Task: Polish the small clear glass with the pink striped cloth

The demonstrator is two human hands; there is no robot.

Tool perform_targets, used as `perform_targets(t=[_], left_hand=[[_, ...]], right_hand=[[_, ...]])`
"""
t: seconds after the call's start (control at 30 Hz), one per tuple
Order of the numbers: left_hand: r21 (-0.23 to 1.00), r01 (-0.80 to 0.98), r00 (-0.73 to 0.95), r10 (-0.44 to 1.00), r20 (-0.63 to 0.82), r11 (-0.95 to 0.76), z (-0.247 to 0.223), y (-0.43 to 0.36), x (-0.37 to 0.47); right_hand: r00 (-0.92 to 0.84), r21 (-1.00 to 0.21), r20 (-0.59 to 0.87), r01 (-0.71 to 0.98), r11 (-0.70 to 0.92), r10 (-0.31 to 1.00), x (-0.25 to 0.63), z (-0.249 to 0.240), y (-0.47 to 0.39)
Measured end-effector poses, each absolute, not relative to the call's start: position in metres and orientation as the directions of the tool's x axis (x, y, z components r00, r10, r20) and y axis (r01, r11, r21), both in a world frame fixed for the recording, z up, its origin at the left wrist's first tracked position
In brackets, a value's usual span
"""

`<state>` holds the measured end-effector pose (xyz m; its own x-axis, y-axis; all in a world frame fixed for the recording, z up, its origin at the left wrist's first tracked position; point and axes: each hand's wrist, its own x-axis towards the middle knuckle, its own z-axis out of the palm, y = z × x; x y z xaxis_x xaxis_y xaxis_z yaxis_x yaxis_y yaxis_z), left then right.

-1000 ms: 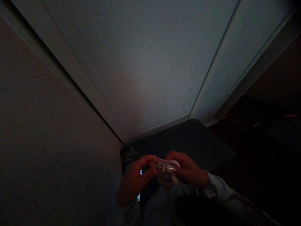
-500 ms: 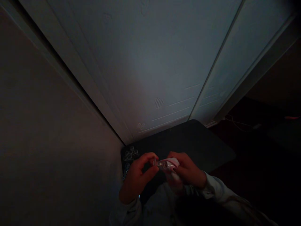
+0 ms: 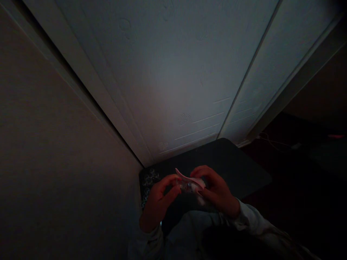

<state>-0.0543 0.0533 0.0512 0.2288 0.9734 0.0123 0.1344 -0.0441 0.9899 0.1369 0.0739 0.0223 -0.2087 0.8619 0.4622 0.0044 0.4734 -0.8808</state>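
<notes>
My left hand (image 3: 159,200) is closed at the lower middle of the view, thumb and index finger pinching a small clear plastic piece (image 3: 185,185). Facing it, my right hand (image 3: 217,189) grips a thin pink-and-white piece (image 3: 193,179), which looks like card or soft packaging; its kind is hard to tell in the dim light. One pointed edge of this pink piece sticks up between the hands. The clear plastic sits right against it, and I cannot tell whether the two are joined. Both hands are above a dark tabletop (image 3: 227,162).
Several clear, curly pieces (image 3: 150,177) lie at the tabletop's left corner. A pale panelled surface (image 3: 173,79) with embossed hearts and lines rises behind the table. A plain wall (image 3: 67,155) stands at left. A white cable (image 3: 273,142) runs across the dark floor at right.
The pink piece has turned, and its pointed edge now stands up towards the left hand. My right hand has lifted slightly with its fingers more arched. The left hand has barely shifted.
</notes>
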Motion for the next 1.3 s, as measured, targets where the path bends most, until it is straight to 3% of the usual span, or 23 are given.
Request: perform_targets(t=[0.43,0.6,0.77,0.87,1.07,1.3], left_hand=[[0.985,0.169,0.217,0.976,-0.009,-0.028,0.045,0.059,-0.054],[0.973,0.225,0.232,0.973,-0.001,-0.053,0.046,0.061,-0.055],[0.953,0.278,0.228,0.972,0.054,-0.118,0.043,0.065,-0.054],[0.965,0.241,0.204,0.977,0.054,-0.104,0.039,0.067,-0.052],[0.998,0.065,0.18,0.984,0.004,-0.016,0.033,0.067,-0.05],[0.998,0.052,0.154,0.987,-0.038,0.03,0.037,0.066,-0.049]], right_hand=[[-0.391,-0.818,0.472,0.139,0.558,0.79,0.14,0.026,0.072],[-0.481,-0.852,0.379,0.152,0.501,0.79,0.141,0.027,0.073],[-0.448,-0.891,0.304,0.179,0.418,0.841,0.142,0.025,0.072],[-0.399,-0.91,0.307,0.141,0.389,0.864,0.143,0.023,0.073],[-0.495,-0.925,0.316,0.027,0.378,0.809,0.143,0.024,0.075],[-0.532,-0.923,0.321,0.011,0.385,0.784,0.143,0.023,0.075]])
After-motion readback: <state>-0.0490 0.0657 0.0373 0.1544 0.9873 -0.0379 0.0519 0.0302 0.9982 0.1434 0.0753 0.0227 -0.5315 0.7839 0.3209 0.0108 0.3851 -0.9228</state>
